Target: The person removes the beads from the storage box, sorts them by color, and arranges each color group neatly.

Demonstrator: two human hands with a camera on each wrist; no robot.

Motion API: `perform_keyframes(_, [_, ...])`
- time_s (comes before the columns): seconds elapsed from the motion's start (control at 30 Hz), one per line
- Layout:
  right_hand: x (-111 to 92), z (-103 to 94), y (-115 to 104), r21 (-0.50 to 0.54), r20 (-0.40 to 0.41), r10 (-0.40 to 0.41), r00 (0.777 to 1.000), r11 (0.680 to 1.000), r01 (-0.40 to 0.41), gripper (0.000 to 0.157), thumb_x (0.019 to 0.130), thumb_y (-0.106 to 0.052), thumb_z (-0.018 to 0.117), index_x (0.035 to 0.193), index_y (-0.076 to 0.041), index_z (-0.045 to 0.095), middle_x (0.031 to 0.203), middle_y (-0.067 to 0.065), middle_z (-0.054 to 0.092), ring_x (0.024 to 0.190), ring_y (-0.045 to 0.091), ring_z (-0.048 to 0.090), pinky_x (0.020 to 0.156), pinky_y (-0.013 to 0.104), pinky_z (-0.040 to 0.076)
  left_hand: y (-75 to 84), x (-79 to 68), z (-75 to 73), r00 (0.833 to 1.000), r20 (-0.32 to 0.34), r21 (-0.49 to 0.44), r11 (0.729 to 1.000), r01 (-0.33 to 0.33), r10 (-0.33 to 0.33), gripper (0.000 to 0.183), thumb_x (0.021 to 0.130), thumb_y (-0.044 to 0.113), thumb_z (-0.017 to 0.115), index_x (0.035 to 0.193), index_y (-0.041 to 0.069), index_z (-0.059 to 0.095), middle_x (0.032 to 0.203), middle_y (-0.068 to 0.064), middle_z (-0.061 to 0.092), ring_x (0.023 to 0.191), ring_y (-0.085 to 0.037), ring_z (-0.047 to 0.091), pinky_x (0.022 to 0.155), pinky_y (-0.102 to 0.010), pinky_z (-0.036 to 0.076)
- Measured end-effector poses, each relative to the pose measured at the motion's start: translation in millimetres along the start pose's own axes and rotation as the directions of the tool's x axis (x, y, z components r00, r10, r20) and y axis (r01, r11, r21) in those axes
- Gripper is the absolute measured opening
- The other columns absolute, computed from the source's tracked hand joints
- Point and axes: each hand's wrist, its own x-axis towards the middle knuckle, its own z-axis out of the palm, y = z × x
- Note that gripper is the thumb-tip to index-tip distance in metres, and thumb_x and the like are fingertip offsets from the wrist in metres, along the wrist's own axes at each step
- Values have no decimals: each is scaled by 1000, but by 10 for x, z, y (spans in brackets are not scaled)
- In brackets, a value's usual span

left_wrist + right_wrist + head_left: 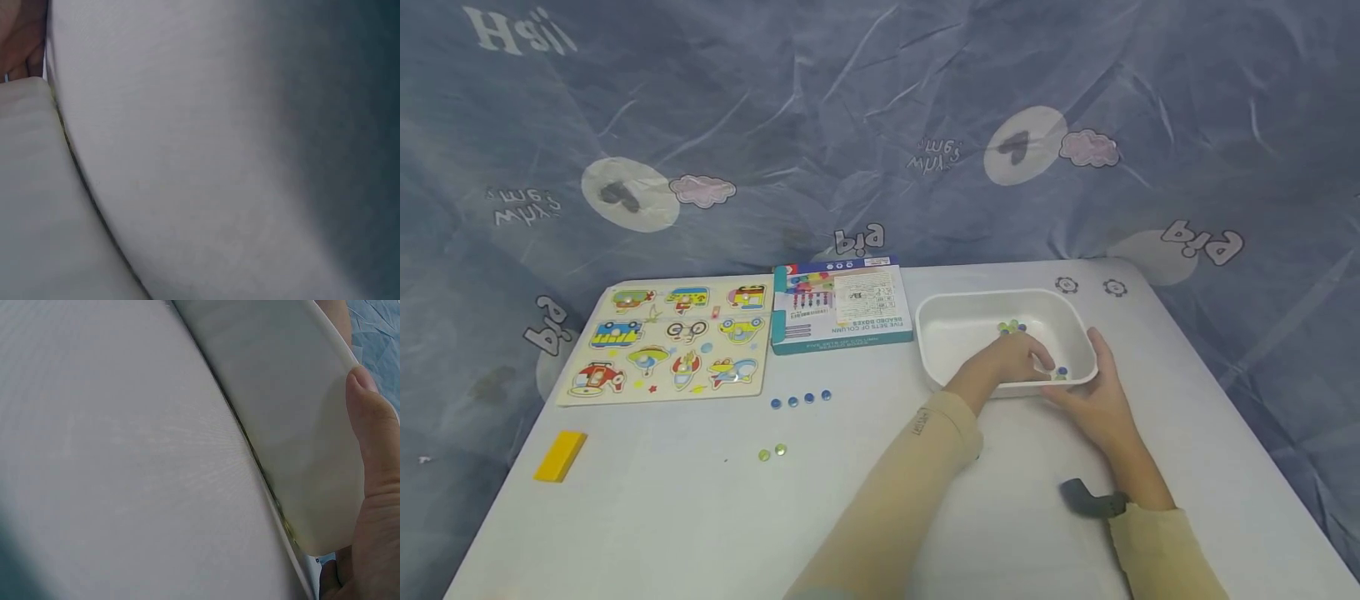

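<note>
1. Blue-grey cloth (850, 108) hangs behind the white bench (662, 517), and I watch it all from far off.
2. I see the white tray (951, 343) at the right side of the bench, near the back. Most of my work is in there.
3. My right grip (1103, 408) is clamped on the tray's near right corner, with the thumb on one side and the fingers on the other.
4. My left grip (1013, 358) reaches over the tray's front wall, with its fingers down inside. I can't tell if the fingertips are together on a bead or apart, because the hand hides them and the left wrist view shows too little.
5. What looks done to me: four blue beads (808, 398) sit in a row on the bench, and two green beads (781, 449) sit closer to me, side by side. The two colours are apart.
6. What looks left: a bunch of green and blue beads (1013, 326) lies in the middle of the tray, and a few corner beads (1062, 372) lie by my fingers. I can't count them well, but I'd guess we're only partway.
7. Over on the left, the picture board (658, 393), the flat box (808, 342) and the yellow block (560, 457) sit away from both hands, so I think they play no part now.
</note>
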Motion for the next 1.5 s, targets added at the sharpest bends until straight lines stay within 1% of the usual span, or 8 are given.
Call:
perform_keyframes(0.17, [1, 11, 17, -4, -6, 5, 1000, 1000, -5, 117, 72, -32, 82, 149, -40, -6, 160, 0, 9, 145, 36, 15, 113, 59, 16, 5, -15, 11, 999, 7, -45, 998, 42, -42, 20, 80, 33, 72, 99, 29, 72, 94, 12, 71, 83, -3, 62, 87, -21, 49])
perform_keyframes(0.43, [-11, 6, 10, -10, -3, 3, 1000, 1000, -3, 116, 72, -34, 81, 146, -47, -8, 160, 0, 10, 145, 36, 16, 113, 59, 16, 12, -38, 16, 999, -1, -32, 998, 45, -45, 11, 84, 34, 68, 91, 29, 73, 90, 13, 71, 85, -3, 62, 88, -23, 48])
perform_keyframes(0.73, [-21, 9, 22, -10, -12, -3, 1000, 1000, 3, 117, 72, -33, 82, 149, -40, -6, 160, -1, 10, 145, 36, 16, 113, 59, 16, 19, -25, 17, 999, 26, 8, 999, 40, -40, 19, 84, 35, 67, 102, 30, 72, 110, 15, 69, 112, -2, 59, 102, -21, 41])
perform_keyframes(0.93, [-21, -1, 12, -4, -9, -1, 1000, 1000, 1, 116, 73, -32, 81, 147, -45, -7, 160, -2, 9, 145, 36, 15, 113, 59, 16, 28, -16, 24, 999, 24, 30, 999, 30, -31, 18, 83, 35, 68, 99, 29, 73, 106, 15, 70, 107, -2, 61, 100, -19, 42])
perform_keyframes(1.13, [-16, -13, -6, -5, -10, -2, 1000, 1000, 2, 118, 72, -31, 82, 148, -42, -7, 160, -2, 9, 146, 34, 14, 114, 57, 14, 30, -19, 22, 1000, 11, 35, 999, 20, -20, 15, 86, 32, 65, 99, 25, 71, 102, 13, 69, 102, -5, 62, 96, -23, 45])
perform_keyframes(1.27, [-6, -9, -6, 18, 3, -10, 1000, 1000, 10, 118, 71, -28, 83, 148, -42, -6, 160, -4, 9, 146, 33, 14, 115, 56, 13, 34, -25, 3, 1000, -15, 59, 998, 22, -21, 22, 93, 36, 55, 107, 23, 65, 108, 12, 67, 110, -5, 59, 102, -21, 41])
perform_keyframes(1.4, [3, -1, 7, 20, 9, -12, 1000, 1000, 12, 117, 72, -29, 82, 148, -43, -6, 160, -5, 8, 146, 32, 13, 115, 56, 12, 39, -29, -14, 998, -55, 33, 999, 31, -29, 30, 97, 41, 45, 116, 22, 59, 113, 10, 64, 114, -7, 57, 104, -23, 40])
perform_keyframes(1.5, [-6, 1, 14, -8, 2, 4, 1000, 1000, -4, 117, 72, -33, 81, 148, -42, -7, 160, -3, 9, 145, 35, 15, 114, 58, 15, 55, -28, -29, 992, -123, 9, 1000, 0, 1, 33, 98, 42, 42, 118, 21, 57, 116, 8, 62, 115, -8, 56, 103, -24, 40])
